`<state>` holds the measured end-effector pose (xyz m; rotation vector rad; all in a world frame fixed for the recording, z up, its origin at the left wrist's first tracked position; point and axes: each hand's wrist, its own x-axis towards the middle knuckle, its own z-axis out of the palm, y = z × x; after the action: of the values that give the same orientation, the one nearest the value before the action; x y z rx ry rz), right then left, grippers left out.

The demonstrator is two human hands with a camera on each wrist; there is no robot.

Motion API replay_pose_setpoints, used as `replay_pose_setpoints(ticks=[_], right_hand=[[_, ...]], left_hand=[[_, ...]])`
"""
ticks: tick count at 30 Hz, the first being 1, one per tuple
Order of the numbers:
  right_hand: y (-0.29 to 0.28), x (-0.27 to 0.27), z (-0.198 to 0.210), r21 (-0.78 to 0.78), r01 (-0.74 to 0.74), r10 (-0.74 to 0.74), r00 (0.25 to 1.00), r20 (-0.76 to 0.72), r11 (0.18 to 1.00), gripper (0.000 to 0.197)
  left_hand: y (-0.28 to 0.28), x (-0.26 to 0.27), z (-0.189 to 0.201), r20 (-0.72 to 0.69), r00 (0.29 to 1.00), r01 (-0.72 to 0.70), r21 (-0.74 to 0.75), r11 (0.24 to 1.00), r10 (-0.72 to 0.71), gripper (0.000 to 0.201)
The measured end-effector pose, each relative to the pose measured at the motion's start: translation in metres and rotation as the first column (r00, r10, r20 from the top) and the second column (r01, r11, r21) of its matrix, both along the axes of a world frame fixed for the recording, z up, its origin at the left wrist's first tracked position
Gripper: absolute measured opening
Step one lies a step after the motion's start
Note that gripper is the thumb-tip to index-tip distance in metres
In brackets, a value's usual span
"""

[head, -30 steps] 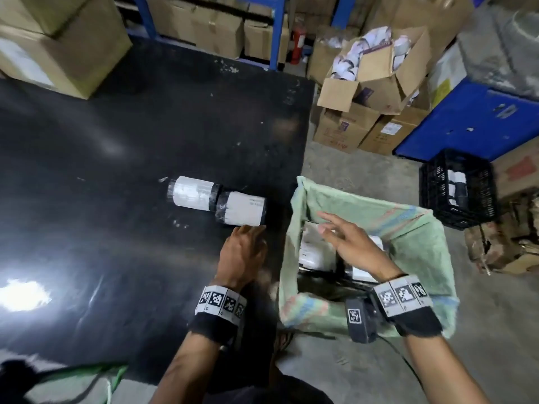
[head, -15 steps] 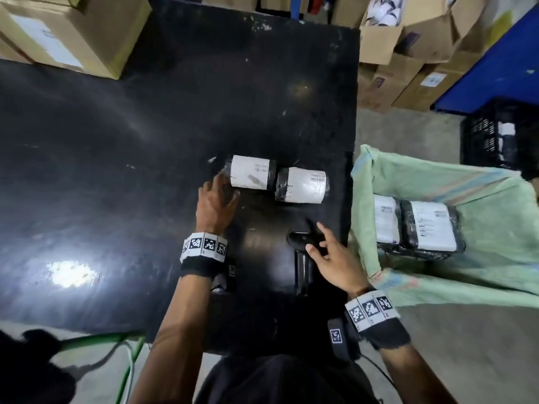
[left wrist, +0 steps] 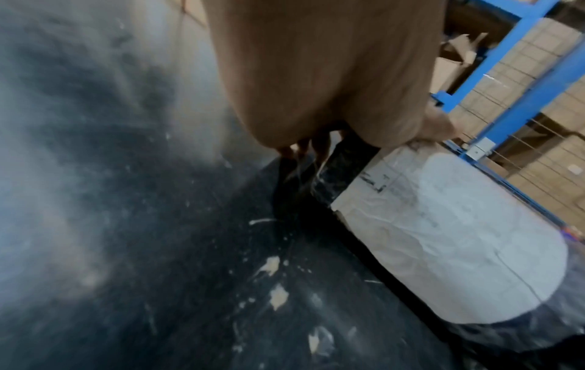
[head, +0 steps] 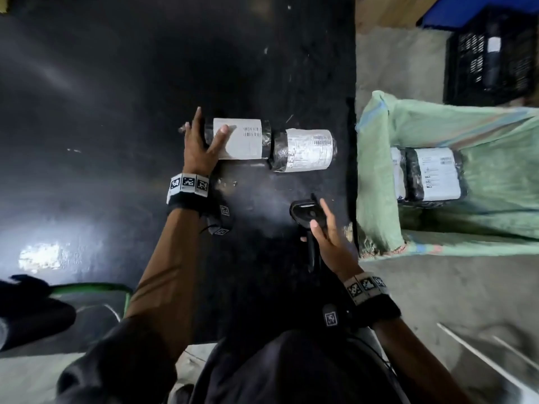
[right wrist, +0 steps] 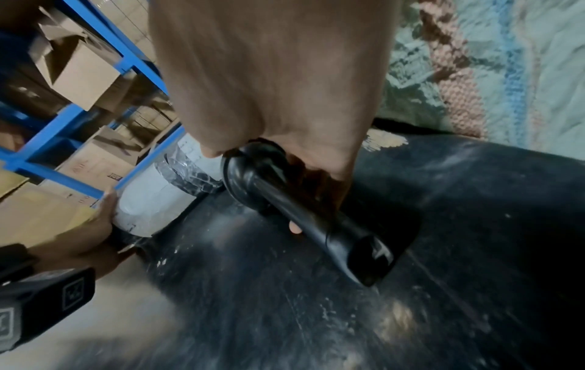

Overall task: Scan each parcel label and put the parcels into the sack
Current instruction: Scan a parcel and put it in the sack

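Two black-wrapped cylindrical parcels with white labels lie end to end on the black table (head: 116,112). My left hand (head: 201,141) grips the left end of the left parcel (head: 242,138), thumb on its label; the left wrist view shows the same parcel (left wrist: 443,237) under the left hand (left wrist: 364,140). The right parcel (head: 306,150) lies untouched. Nearer me, my right hand (head: 326,237) holds the black barcode scanner (head: 309,217) by its handle; its fingers curl round the scanner (right wrist: 300,207). The green sack (head: 437,126) stands open beside the table, with two labelled parcels (head: 434,173) inside.
A black plastic crate (head: 493,53) stands on the floor behind the sack. Blue shelving (right wrist: 79,110) stacked with cardboard boxes (right wrist: 82,75) lies beyond the table. A green frame (head: 96,287) runs along the table's near left edge.
My right hand came out of the sack and took hold of the scanner. My left hand moved from the right parcel to the left parcel's far end and gripped it.
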<state>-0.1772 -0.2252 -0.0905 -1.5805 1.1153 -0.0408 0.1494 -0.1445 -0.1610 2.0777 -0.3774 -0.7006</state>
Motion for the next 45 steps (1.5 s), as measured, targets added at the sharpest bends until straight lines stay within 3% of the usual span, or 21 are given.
replay_pose_setpoints(ticks=[3, 7, 12, 17, 27, 30, 36, 45], right_hand=[[0.003, -0.002, -0.019, 0.048, 0.068, -0.071, 0.995, 0.066, 0.997, 0.053], [0.006, -0.003, -0.031, 0.103, 0.158, -0.168, 0.982, 0.092, 0.982, 0.056], [0.008, -0.005, -0.03, 0.155, 0.15, -0.168, 0.979, 0.111, 0.976, 0.054], [0.006, -0.006, -0.023, 0.174, 0.152, -0.173, 0.978, 0.115, 0.973, 0.051], [0.007, -0.01, 0.033, 0.012, 0.069, -0.069, 0.963, 0.259, 0.998, 0.053], [0.008, -0.01, 0.056, 0.0, 0.053, -0.05, 0.945, 0.322, 0.999, 0.054], [0.005, -0.006, 0.101, -0.079, 0.008, 0.027, 0.905, 0.425, 0.997, 0.049], [0.018, -0.006, 0.142, -0.219, -0.043, 0.143, 0.874, 0.465, 0.975, 0.054]], left_hand=[[0.002, -0.002, -0.01, -0.04, 0.998, 0.043, -0.009, 0.999, -0.044, 0.072], [0.017, -0.011, -0.02, -0.021, 0.998, 0.065, -0.039, 0.997, -0.066, 0.077], [0.022, -0.027, -0.02, -0.042, 0.999, 0.015, -0.126, 0.992, -0.02, 0.069], [0.017, -0.036, -0.008, -0.049, 0.995, -0.092, -0.194, 0.977, 0.083, 0.083], [0.029, -0.069, 0.031, 0.064, 0.956, -0.246, -0.351, 0.904, 0.285, 0.058], [0.03, -0.086, 0.046, 0.06, 0.956, -0.24, -0.409, 0.881, 0.288, 0.049], [0.013, -0.129, 0.076, 0.012, 0.955, -0.252, -0.5, 0.829, 0.297, 0.05], [0.007, -0.163, 0.096, 0.04, 0.974, -0.173, -0.504, 0.846, 0.224, 0.049]])
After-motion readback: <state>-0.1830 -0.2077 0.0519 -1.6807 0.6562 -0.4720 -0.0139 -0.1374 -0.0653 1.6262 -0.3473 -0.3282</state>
